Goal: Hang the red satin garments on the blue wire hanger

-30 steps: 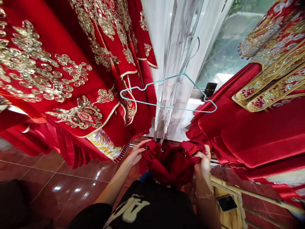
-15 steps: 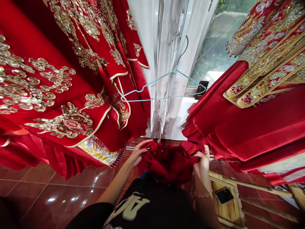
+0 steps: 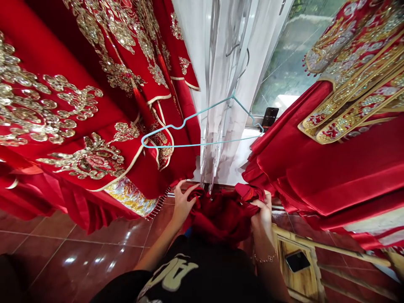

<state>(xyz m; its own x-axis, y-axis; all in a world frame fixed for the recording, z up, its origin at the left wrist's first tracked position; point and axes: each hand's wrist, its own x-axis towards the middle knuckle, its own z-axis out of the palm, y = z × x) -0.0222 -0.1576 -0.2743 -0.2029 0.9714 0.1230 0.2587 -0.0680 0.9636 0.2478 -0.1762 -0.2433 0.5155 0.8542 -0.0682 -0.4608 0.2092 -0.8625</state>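
Observation:
A bunched dark red garment [image 3: 222, 212] is held low in front of me with both hands. My left hand [image 3: 182, 201] grips its left edge, fingers curled into the cloth. My right hand [image 3: 261, 208], with a bracelet on the wrist, is closed on its right edge. Straight above the garment hangs a pale blue wire hanger [image 3: 202, 128] with nothing on it, in front of a white sheer curtain [image 3: 227, 63].
Red gowns with gold embroidery [image 3: 78, 105] hang at the left, more red satin garments [image 3: 331, 160] at the right. A phone [image 3: 270, 116] leans on the window sill. Another phone [image 3: 297, 261] lies on a wooden stool [image 3: 299, 280] at lower right. The floor is glossy brown tile [image 3: 78, 252].
The hanger has swung, its left end now further left. Both hands have shifted slightly on the red garment while keeping hold of it.

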